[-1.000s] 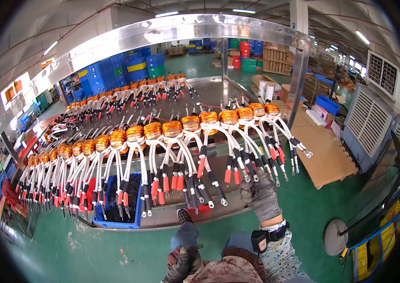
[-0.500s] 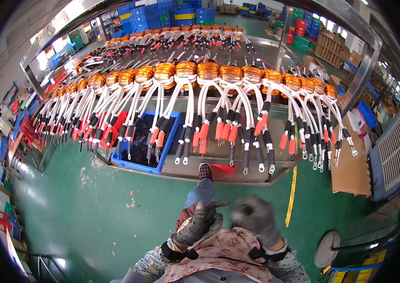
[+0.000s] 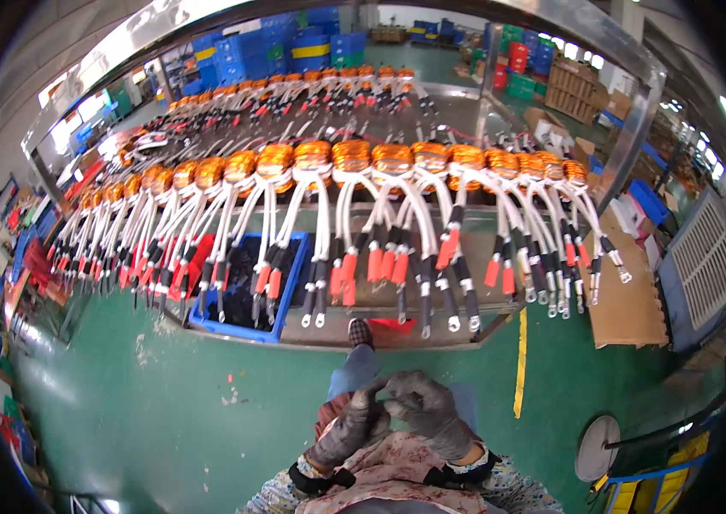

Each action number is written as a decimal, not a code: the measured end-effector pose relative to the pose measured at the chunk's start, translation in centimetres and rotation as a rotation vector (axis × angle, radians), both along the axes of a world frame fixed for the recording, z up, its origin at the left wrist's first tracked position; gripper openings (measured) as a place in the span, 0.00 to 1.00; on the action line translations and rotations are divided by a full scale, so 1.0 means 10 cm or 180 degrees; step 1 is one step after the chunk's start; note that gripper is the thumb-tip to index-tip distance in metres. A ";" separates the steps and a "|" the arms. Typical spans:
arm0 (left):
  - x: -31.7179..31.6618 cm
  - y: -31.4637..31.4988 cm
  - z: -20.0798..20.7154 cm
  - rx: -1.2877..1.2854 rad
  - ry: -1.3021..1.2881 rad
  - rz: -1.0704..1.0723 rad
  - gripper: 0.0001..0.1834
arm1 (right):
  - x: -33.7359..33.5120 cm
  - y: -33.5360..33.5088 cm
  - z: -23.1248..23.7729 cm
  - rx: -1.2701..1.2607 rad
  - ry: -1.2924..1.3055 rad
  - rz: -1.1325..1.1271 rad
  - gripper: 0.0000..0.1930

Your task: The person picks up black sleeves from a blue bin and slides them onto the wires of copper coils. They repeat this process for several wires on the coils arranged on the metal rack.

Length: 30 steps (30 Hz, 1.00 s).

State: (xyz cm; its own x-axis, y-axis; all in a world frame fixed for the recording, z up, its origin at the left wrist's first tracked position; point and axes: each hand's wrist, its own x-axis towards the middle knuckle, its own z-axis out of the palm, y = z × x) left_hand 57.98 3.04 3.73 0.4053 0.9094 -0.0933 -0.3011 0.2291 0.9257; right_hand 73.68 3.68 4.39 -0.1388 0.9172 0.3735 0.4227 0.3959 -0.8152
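Observation:
Both my hands wear dark grey gloves and meet low in front of my flowered apron [image 3: 397, 458]. My left hand [image 3: 350, 430] is closed, its fingers bent in toward the other hand. Just right of it, my right hand [image 3: 428, 413] curls its fingers over, and the fingertips come together near the left ones. Whatever lies between the fingers, if anything, is too small or hidden to make out. Beyond the hands, apart from them, a row of orange copper-wire coils [image 3: 351, 157] lines the metal rack, with white leads [image 3: 322, 214] hanging over its front edge.
Red and black sleeves and metal ring lugs [image 3: 455, 324] tip the leads. A blue crate [image 3: 290, 295] of black pieces stands on the lower shelf [image 3: 363, 340]. Cardboard [image 3: 628, 300] leans at the right, beside a grey louvred unit [image 3: 705, 265]. A round disc [image 3: 597, 448] stands lower right.
My right hand, blurred before, has moved left and up to meet my left hand. The left hand's outstretched finger has bent in. The rack sits slightly lower and further left in view.

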 end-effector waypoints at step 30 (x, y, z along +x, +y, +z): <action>-0.01 0.64 -2.03 0.0204 -0.1143 -0.0063 0.31 | 0.82 0.26 1.09 -0.1642 0.5481 0.0779 0.11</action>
State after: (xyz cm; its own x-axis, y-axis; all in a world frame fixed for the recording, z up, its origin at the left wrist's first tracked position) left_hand 57.85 9.41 -16.55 0.4195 0.9004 0.1151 -0.6056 0.1831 0.7744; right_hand 81.91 6.28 15.32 -0.0817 0.9952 -0.0544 -0.9560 -0.0937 -0.2779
